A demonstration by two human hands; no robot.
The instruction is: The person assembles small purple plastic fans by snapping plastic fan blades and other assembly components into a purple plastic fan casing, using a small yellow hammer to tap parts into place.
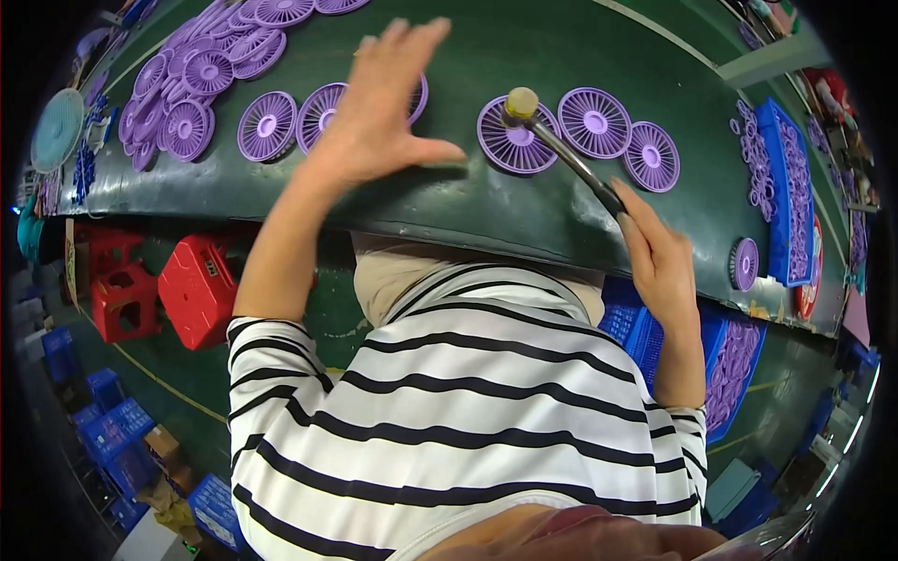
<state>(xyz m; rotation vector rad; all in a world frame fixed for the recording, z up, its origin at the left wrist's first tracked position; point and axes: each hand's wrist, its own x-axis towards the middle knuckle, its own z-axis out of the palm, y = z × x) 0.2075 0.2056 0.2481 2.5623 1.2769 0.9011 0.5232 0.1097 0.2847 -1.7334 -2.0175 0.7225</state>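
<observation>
My right hand (660, 252) is closed round the dark handle of a mallet (582, 168) with a pale yellowish head. That head is over a round purple slatted grille (517, 148) on the green table; I cannot tell whether it touches. To the right lie two more such discs, a purple grille (595, 122) and another grille (652, 157). My left hand (379, 112), slightly blurred, is spread with its thumb out and holds nothing. Beneath and behind it, partly hidden, is a purple grille (316, 114), and one more grille (267, 126) lies to its left.
A heap of purple grilles (208, 72) covers the table's far left. On the right stands a blue crate (784, 192) of purple rings, with loose rings (756, 161) beside it. A single grille (744, 264) lies near the front edge. Red stools (195, 292) stand below left.
</observation>
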